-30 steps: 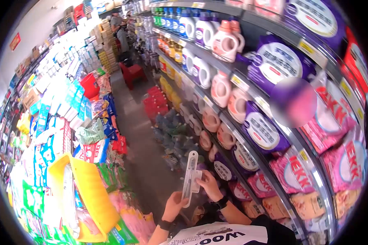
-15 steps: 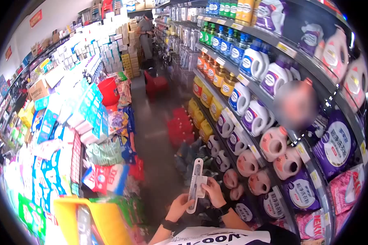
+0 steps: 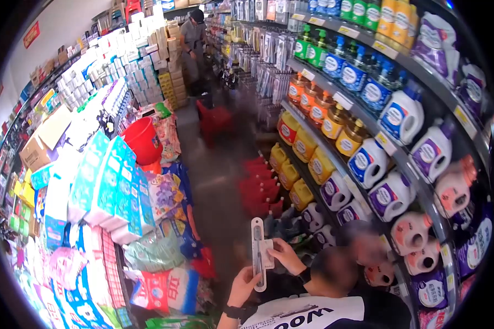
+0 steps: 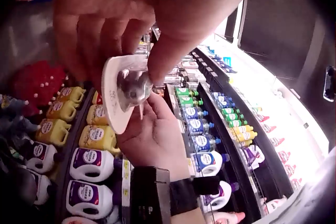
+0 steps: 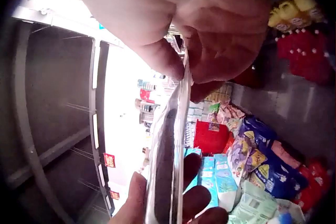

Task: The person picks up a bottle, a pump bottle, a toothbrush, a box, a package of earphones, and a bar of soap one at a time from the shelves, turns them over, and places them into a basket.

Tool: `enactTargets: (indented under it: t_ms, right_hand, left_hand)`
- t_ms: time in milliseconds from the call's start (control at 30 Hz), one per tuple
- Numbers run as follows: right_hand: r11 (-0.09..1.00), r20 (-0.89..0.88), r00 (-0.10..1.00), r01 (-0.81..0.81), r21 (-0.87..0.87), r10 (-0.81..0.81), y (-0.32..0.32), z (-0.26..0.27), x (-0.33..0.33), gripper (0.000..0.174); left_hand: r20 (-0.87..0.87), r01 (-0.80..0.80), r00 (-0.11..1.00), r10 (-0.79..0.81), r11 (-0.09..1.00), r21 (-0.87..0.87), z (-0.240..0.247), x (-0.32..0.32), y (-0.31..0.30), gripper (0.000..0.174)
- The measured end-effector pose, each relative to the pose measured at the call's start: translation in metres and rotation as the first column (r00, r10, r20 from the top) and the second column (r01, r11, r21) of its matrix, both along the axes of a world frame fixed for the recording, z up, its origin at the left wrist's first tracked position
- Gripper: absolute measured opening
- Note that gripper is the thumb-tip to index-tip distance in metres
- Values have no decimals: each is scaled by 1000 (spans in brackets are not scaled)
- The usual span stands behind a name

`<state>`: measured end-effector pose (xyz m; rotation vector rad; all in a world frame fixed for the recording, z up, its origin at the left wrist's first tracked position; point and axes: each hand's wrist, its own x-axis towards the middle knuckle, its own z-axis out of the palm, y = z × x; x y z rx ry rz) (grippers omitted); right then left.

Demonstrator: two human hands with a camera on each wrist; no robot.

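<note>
Before the chest in the head view, a long narrow clear-fronted pack (image 3: 256,236) with a rounded top and a slim greyish item inside stands nearly upright. My left hand (image 3: 243,289) pinches its lower end between thumb and fingers. Higher up, my right hand (image 3: 286,256) pinches the small white card (image 3: 268,254) at the pack's right side. The left wrist view looks at the pack (image 4: 110,95) nearly end-on, with the left thumb on its near end. From the right wrist, the pack (image 5: 168,155) appears edge-on, between the right thumb and fingers at top. The exact kind of item inside cannot be told.
Shelves of detergent bottles (image 3: 399,117) line the right side, close to the right arm. On the left are piled bags (image 3: 164,290), blue packs (image 3: 121,186) and a red bucket (image 3: 142,141). Down the aisle are a red stool (image 3: 214,123) and a standing person (image 3: 192,44).
The head view has swung toward the right-hand shelves' farther bottles, and the yellow basket at lower left has left the picture. Both hands keep hold of the pack, which now stands more upright.
</note>
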<state>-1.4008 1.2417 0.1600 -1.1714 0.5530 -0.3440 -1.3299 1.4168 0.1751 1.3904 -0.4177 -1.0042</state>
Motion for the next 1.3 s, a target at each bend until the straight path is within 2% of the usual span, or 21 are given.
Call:
enactTargets:
  t_ms: [67,133,167,233,333,400,467,533,600,700,800,900,967,1067,1133,1167,1233,1300]
  right_hand:
    - [1000,-22,1000,-16,10,16,-24,-8,48,29]
    - [997,43,998,-54,-48,56,-54,-13,100,29]
    - [997,84,993,-81,21,79,-71,-12,125,31]
    - [998,100,993,-63,24,60,-106,7,175,31]
    - [999,108,994,-10,38,6,-146,20,233,33]
    - [997,143,989,33,75,-44,-167,19,257,35]
    - [995,92,992,79,65,-84,-185,18,274,36]
    - [997,118,991,60,45,-65,-210,14,292,35]
    - [996,71,994,87,17,-88,-233,15,313,36]
    - [987,108,981,158,17,-159,-265,14,347,40]
    - [962,123,955,273,-7,-270,-301,17,388,46]
    - [919,143,918,383,-89,-369,-338,13,442,51]
    - [897,177,897,427,-110,-405,-360,19,486,50]
    - [848,223,862,497,-184,-456,-400,35,550,52]
    - [776,240,818,574,-264,-523,-423,52,578,54]
    - [702,217,807,587,-404,-550,-438,59,585,57]
    - [690,186,747,662,-293,-638,-462,63,596,60]
    - [644,203,698,713,-278,-686,-485,83,600,61]
  left_hand:
    - [44,-15,999,13,999,37,-2,44,-19,31]
    - [95,-23,995,17,998,63,-6,90,-46,31]
    - [120,-43,992,36,998,54,-9,116,-62,31]
    - [149,-67,987,61,997,36,-2,165,-99,33]
    - [240,-22,971,0,996,89,3,230,-150,33]
    - [252,-7,968,-15,997,83,5,263,-178,32]
    - [279,9,959,-42,993,119,5,286,-199,32]
    - [238,43,969,-71,992,123,-1,307,-221,33]
    - [208,71,974,-92,991,109,-6,336,-246,34]
    - [229,142,962,-147,989,38,-11,381,-290,35]
    - [187,270,943,-276,961,61,-11,436,-343,36]
    - [235,364,905,-355,932,6,-7,498,-392,35]
    - [225,391,894,-387,920,31,-7,543,-421,35]
    - [281,441,858,-430,897,29,14,610,-475,34]
    - [345,553,780,-522,833,10,32,646,-512,31]
    - [312,588,779,-544,806,-64,39,659,-532,32]
    - [374,673,693,-616,739,-28,50,683,-573,34]
    - [328,712,683,-652,695,-102,69,691,-609,32]
